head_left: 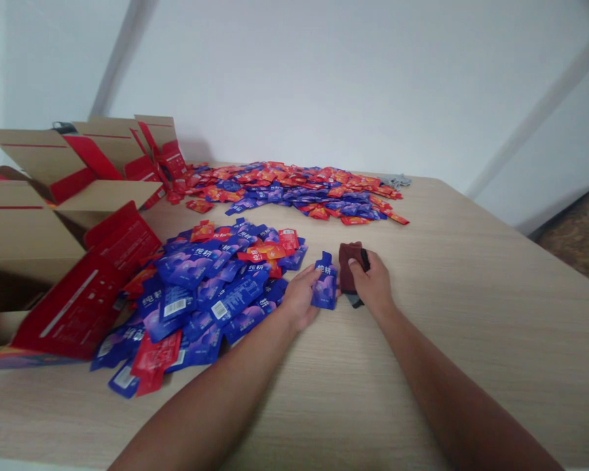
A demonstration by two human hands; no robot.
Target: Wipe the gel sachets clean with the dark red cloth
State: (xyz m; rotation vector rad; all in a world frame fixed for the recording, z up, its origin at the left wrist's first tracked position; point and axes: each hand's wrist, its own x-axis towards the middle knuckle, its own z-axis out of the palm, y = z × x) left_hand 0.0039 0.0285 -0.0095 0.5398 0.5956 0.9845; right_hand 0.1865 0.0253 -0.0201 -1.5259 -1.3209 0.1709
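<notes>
Table (476, 281), left fingers (305, 280) holding blue pouch (328, 284), right fingers (356, 269) brown fabric (346, 256)

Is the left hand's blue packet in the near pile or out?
Out: the left hand holds the blue packet just right of the near pile.

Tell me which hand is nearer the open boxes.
Left: the left hand holds a blue pouch to the right of the boxes; the right hand is farther right, gripping a brown item.
</notes>
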